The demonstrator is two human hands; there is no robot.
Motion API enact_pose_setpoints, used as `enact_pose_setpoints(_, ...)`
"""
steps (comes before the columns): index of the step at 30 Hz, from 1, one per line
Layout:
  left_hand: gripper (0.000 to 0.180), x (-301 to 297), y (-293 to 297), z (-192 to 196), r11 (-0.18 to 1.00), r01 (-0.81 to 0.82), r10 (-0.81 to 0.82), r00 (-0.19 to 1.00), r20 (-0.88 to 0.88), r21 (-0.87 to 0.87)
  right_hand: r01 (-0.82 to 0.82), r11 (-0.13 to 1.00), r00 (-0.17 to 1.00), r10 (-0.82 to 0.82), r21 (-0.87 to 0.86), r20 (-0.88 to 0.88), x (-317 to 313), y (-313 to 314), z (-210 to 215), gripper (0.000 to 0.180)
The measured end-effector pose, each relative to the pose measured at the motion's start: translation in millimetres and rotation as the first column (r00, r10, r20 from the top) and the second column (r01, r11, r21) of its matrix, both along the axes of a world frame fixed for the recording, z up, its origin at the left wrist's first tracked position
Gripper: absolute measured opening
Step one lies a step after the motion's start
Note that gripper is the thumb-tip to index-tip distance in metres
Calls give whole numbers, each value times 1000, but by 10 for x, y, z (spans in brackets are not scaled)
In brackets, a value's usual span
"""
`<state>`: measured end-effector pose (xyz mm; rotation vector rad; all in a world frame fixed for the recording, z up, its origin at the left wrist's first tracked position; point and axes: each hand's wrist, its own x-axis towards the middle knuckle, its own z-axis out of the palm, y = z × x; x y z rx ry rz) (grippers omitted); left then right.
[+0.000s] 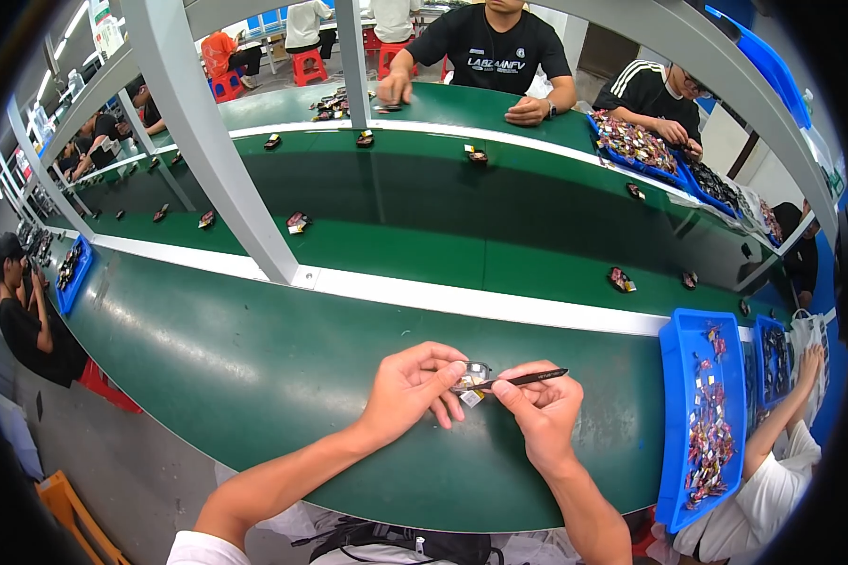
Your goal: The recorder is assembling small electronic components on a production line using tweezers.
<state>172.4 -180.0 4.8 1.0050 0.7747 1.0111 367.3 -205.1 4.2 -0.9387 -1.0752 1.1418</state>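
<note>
Over the green worktop (283,386), my left hand (407,388) is closed on a small dark-rimmed casing (478,368), gripping it between thumb and fingers. A pale tag (471,398) shows just below the casing, beside my fingertips. My right hand (548,414) pinches black tweezers (541,375), their back end pointing right. The tweezers' tips reach into or against the casing; exactly what they touch is too small to make out. Both hands are close together, slightly raised over the worktop.
A blue tray (671,424) of small coloured wired parts stands right, with another blue tray (771,363) beyond. Across the white rail (462,299), a green conveyor (415,250) carries scattered small assemblies. A grey post (212,141) rises front left. Co-workers sit opposite and at both sides.
</note>
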Motion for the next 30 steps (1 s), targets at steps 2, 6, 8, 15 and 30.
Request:
enact_pose_setpoints(2, 25, -15, 4, -18, 1000, 7, -7, 1000, -3, -1, 2, 999, 995, -6, 39, 99, 14, -15, 16, 14)
enact_pose_setpoints(6, 25, -28, 11, -39, 1000, 5, -5, 1000, 9, 2, 22, 972, 911, -115, 233, 395, 13, -51, 48, 11)
enact_pose_setpoints(8, 25, -33, 14, -45, 1000, 8, -8, 1000, 14, -7, 39, 964, 899, -148, 261, 413, -12, -51, 55, 10)
enact_pose_setpoints(15, 26, -34, 11, -58, 1000, -4, 3, 1000, 31, 7, 34, 951, 874, -177, 306, 453, -29, -33, 56, 10)
enact_pose_setpoints(30, 23, -42, -16, -7, 999, -41, 41, 999, 31, 7, 32, 993, 949, -65, 111, 308, -49, -43, 59, 9)
